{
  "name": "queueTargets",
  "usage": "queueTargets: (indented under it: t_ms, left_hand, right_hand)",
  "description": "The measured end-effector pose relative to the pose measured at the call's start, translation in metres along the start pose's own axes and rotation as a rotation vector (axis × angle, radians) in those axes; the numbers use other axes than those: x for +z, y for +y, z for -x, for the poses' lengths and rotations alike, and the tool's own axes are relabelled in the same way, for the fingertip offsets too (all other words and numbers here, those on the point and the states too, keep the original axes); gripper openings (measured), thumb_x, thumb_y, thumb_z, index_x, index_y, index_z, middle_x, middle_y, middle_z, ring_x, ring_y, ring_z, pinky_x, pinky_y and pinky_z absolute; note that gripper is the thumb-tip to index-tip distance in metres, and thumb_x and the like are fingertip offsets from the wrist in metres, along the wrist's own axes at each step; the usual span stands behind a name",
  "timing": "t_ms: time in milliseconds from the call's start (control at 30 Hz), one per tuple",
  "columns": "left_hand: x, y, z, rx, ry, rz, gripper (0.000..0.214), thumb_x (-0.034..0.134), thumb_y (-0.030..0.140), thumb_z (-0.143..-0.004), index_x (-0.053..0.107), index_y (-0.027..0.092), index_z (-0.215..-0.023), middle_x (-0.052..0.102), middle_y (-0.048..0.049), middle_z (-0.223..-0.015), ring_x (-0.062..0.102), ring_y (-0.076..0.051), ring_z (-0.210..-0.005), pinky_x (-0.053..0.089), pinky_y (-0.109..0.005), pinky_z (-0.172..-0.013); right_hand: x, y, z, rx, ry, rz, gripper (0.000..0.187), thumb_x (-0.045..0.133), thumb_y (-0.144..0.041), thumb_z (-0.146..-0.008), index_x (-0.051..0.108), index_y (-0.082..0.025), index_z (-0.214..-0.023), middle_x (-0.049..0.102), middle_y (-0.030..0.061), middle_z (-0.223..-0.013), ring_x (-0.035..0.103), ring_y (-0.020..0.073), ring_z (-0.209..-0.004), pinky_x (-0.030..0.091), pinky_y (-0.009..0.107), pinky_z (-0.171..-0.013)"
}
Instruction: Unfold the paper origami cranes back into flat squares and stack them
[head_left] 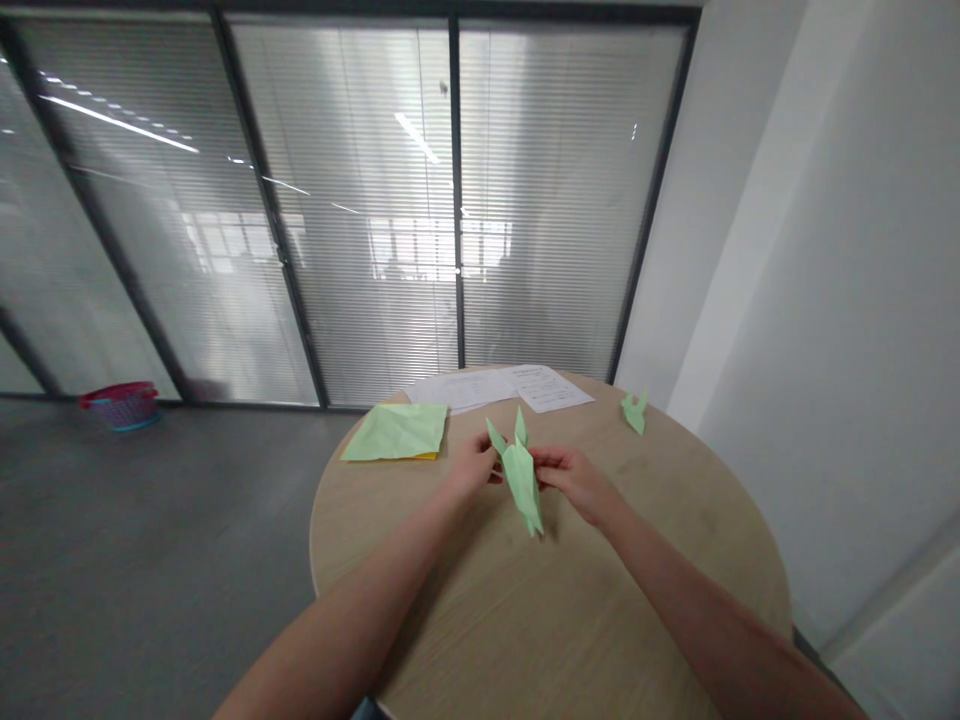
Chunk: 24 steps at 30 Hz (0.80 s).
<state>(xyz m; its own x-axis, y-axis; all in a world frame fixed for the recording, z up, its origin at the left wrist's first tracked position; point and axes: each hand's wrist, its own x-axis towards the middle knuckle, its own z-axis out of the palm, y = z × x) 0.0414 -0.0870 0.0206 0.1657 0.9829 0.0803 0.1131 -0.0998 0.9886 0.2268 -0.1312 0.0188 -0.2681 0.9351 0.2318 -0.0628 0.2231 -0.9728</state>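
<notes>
A green folded paper figure (520, 474) with two pointed ears at its top is held up over the round wooden table (480, 620). Its lower end tapers to small points and tilts down to the right. My left hand (477, 464) grips it from the left side, the fingertips partly hidden behind the paper. From the right, my right hand (571, 478) pinches the figure's edge between thumb and fingers. Nearest to my left hand lies a stack of green paper sheets (401, 430), with a yellow sheet showing underneath.
Printed white sheets (551, 388) lie at the table's far edge. A smaller green folded paper piece (634, 412) rests at the far right. A pink and blue basket (126, 405) stands on the floor at left. Glass panels with blinds and a white wall (840, 300) border the table.
</notes>
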Motion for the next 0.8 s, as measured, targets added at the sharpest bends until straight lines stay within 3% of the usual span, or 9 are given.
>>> queueTargets:
  t_ms: [167,267,500,800]
  left_hand:
    - [0.001,0.005,0.002,-0.069,-0.002,0.027,0.018,0.059,0.034,-0.086,0.061,0.018,-0.094,0.066,-0.0031,-0.074,0.064,-0.013,-0.059,0.054,-0.026,-0.057]
    - [0.002,0.009,0.004,-0.092,0.002,0.055,0.019,0.059,0.036,-0.087,0.06,0.018,-0.093,0.066,-0.0028,-0.072,0.064,-0.014,-0.057,0.055,-0.026,-0.058]
    - [0.003,0.009,0.007,-0.132,-0.087,-0.012,0.021,0.053,0.035,-0.09,0.065,0.018,-0.091,0.068,-0.0052,-0.076,0.064,-0.015,-0.06,0.054,-0.026,-0.058]
    - [0.002,0.006,0.006,-0.101,-0.077,-0.103,0.02,0.055,0.035,-0.087,0.062,0.017,-0.083,0.06,-0.002,-0.069,0.059,-0.014,-0.059,0.05,-0.024,-0.053]
  right_hand:
    - [-0.001,0.007,-0.001,-0.16,0.073,0.234,0.03,0.067,-0.029,-0.073,0.078,-0.022,-0.1,0.077,0.0064,-0.097,0.07,0.0246,-0.086,0.053,0.04,-0.083]
    - [-0.001,0.009,0.0,-0.284,0.151,0.434,0.026,0.064,-0.026,-0.076,0.078,-0.021,-0.098,0.076,0.0079,-0.092,0.068,0.0225,-0.078,0.054,0.037,-0.075]
    - [-0.002,0.004,0.004,-0.544,0.173,0.688,0.022,0.06,-0.015,-0.082,0.077,-0.021,-0.095,0.068,0.0055,-0.079,0.061,0.0181,-0.07,0.048,0.031,-0.067]
    - [-0.009,-0.001,0.005,-0.563,0.365,0.727,0.015,0.055,-0.02,-0.086,0.071,-0.021,-0.087,0.063,0.0046,-0.079,0.056,0.0168,-0.067,0.046,0.029,-0.063]
